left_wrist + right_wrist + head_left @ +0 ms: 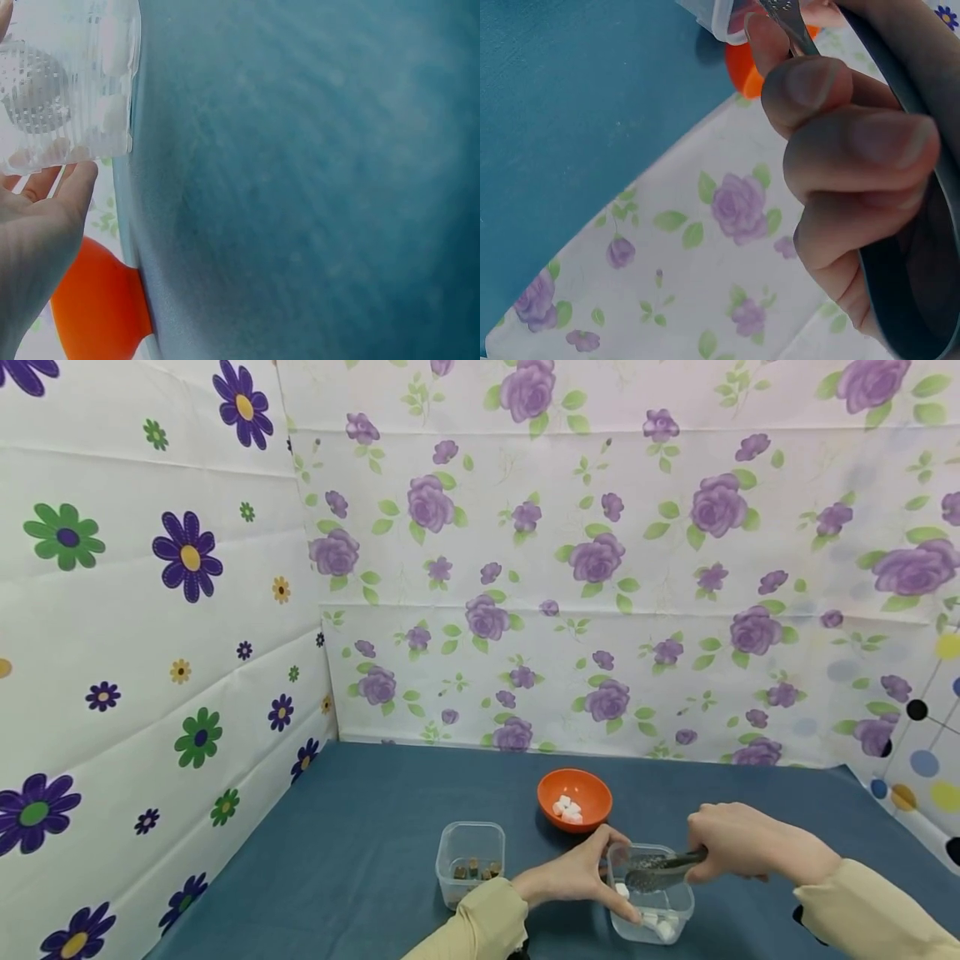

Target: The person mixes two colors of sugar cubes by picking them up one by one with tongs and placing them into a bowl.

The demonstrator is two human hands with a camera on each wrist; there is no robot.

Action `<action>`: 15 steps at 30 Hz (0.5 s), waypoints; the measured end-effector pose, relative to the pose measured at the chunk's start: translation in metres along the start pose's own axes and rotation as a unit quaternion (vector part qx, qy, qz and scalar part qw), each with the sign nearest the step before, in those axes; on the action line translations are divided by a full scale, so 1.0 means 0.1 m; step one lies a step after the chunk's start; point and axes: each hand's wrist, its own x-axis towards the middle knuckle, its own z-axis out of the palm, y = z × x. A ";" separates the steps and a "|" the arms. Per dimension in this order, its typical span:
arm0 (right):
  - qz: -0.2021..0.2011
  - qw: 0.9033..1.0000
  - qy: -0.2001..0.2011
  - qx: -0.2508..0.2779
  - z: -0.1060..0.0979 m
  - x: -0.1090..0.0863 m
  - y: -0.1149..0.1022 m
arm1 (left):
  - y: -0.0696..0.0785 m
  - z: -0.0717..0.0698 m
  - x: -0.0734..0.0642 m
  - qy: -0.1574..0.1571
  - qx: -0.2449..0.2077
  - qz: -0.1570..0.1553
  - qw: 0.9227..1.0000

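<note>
My left hand (573,878) grips the rim and side of a clear plastic container (684,903), thumb at the front and fingers behind. White marshmallow-like pieces (660,927) lie at its near end, and another sits by the left wall. My right hand (733,839) holds a pair of tongs (662,870), their perforated head inside the container. Curled fingers (855,150) wrap the dark tong handle (900,300) in the right wrist view. From below, the left wrist view shows the perforated head (36,86) through the container; whether it holds a piece I cannot tell.
An orange bowl (588,787) with several pinkish-white pieces (567,811) stands behind the container. To the left is another clear container (447,852) with several brown cubes (474,867). A blue cloth (360,827) covers the table; flowered sheets (480,568) hang around it.
</note>
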 end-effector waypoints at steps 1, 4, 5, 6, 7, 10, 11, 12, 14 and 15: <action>0.001 1.000 -0.001 -0.005 0.01 0.02 0.00 | 0.00 0.00 0.00 -0.001 0.000 0.000 1.000; 0.000 1.000 -0.004 -0.020 0.03 0.06 -0.03 | 0.00 -0.01 0.00 -0.003 0.001 0.000 1.000; -0.001 1.000 -0.003 -0.027 0.04 0.08 -0.03 | 0.00 -0.01 0.00 -0.004 0.003 0.001 1.000; -0.002 0.999 -0.002 -0.033 0.05 0.09 -0.04 | 0.00 -0.01 0.00 -0.004 0.004 0.002 1.000; -0.003 0.999 -0.001 -0.039 0.05 0.11 -0.04 | 0.00 -0.01 0.00 -0.004 0.006 0.002 1.000; -0.001 0.999 -0.001 -0.046 0.07 0.14 -0.06 | 0.00 -0.01 0.00 -0.002 0.012 0.002 1.000; 0.001 0.999 -0.002 -0.046 0.07 0.15 -0.06 | 0.00 -0.01 0.00 -0.001 0.013 0.001 1.000; 0.005 0.999 -0.005 -0.045 0.07 0.16 -0.07 | 0.00 -0.01 0.00 -0.001 0.014 0.001 1.000; 0.012 0.999 -0.011 -0.044 0.08 0.17 -0.08 | 0.01 -0.01 0.00 -0.002 0.014 0.000 1.000; 0.014 0.999 -0.014 -0.044 0.08 0.18 -0.08 | 0.01 -0.01 0.00 -0.002 0.014 0.000 1.000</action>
